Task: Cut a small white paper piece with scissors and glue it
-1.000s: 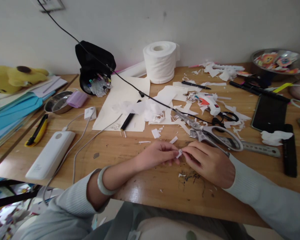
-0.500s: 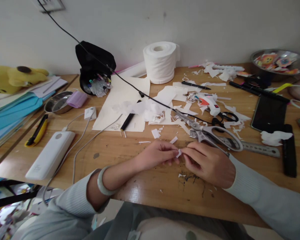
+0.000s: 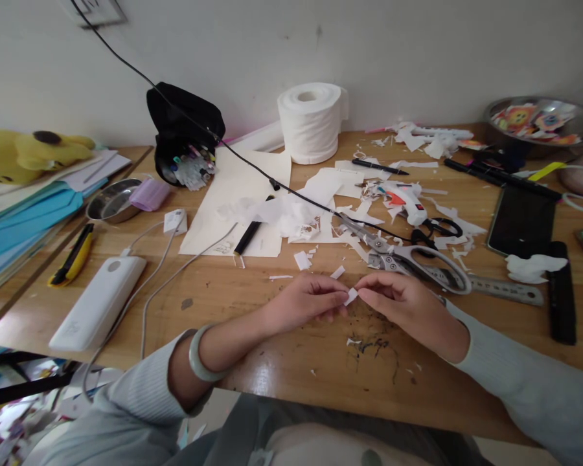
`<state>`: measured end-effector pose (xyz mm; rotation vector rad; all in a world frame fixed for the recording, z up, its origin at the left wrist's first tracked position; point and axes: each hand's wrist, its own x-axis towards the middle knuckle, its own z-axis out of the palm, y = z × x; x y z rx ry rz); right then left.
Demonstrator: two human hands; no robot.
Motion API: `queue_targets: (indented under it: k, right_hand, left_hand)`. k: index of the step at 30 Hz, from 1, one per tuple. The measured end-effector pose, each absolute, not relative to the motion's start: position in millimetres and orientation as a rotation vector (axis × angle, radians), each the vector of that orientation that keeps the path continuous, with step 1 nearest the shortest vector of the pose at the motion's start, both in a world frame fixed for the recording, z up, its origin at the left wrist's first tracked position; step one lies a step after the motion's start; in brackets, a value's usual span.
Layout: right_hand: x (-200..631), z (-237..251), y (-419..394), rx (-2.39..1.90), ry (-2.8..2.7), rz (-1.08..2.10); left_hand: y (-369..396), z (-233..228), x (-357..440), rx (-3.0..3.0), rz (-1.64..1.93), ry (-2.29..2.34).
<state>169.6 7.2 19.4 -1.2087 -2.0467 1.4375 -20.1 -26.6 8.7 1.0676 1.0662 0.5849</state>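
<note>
1. The left hand (image 3: 305, 301) and the right hand (image 3: 407, 304) meet low over the desk (image 3: 282, 362), fingertips pinched together on 1 small white paper scrap (image 3: 350, 296) held between them, just above the wood.
2. Just beyond the right hand lie large silver scissors (image 3: 408, 260), blades pointing left, and a steel ruler (image 3: 505, 288) runs off to the right behind them; both sit near the right knuckles.
3. Loose white paper snippets (image 3: 302, 259) scatter on the desk just past the hands, and dark scuff marks (image 3: 374, 346) show on the wood in front of the right wrist.
4. Farther back are torn white paper sheets (image 3: 291, 213), a glue gun (image 3: 408, 200) and a toilet paper roll (image 3: 313, 122) near the wall.
5. A black cable (image 3: 252, 165) crosses the sheets diagonally from the upper left toward the scissors.
6. To the left rest a white power bank (image 3: 97, 301) with its pale cord, a yellow utility knife (image 3: 72, 254), and a small steel dish (image 3: 109, 199).
7. To the right lie a dark phone (image 3: 522, 220) and a crumpled tissue (image 3: 534, 265), well apart from the hands.
8. A pale bangle (image 3: 199, 353) circles the left wrist.
</note>
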Motion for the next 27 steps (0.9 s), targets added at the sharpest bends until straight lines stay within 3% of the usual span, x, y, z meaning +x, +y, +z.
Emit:
queue_targets:
  k: [27]
  right_hand:
    - [169.4,18.1,12.5,-1.241,-2.088,1.602]
  left_hand:
    - [-28.5,10.5,-18.9,1.153,0.511,1.102]
